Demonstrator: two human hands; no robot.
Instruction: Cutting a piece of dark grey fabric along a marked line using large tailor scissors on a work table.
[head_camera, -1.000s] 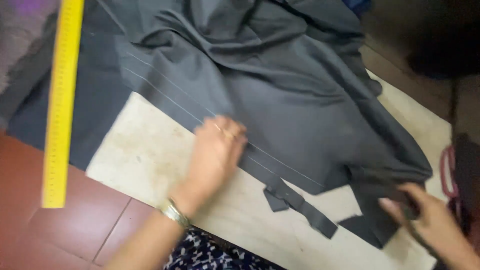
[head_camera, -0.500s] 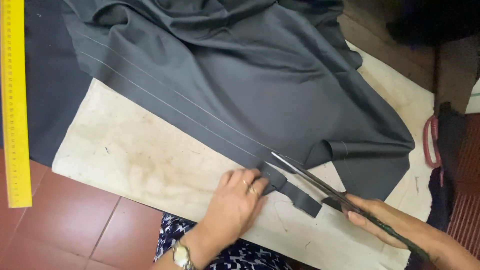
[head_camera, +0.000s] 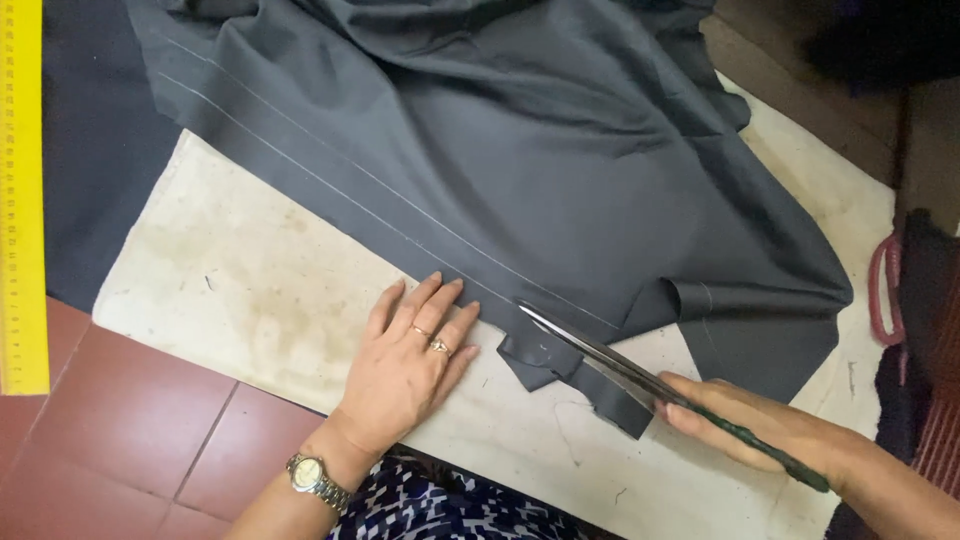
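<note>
The left hand (head_camera: 410, 360) is lying open, palm down, pressing the off-white stained cutting mat (head_camera: 240, 290) just beside the edge of the dark grey chalk-lined fabric (head_camera: 520, 150), which is spreading toward twelve o'clock. At four o'clock, the right hand (head_camera: 745, 420) is gripping long steel green-handled scissors (head_camera: 610, 362), blades parted at the fabric's edge. A yellow ruler (head_camera: 22, 190) is lying at nine o'clock.
</note>
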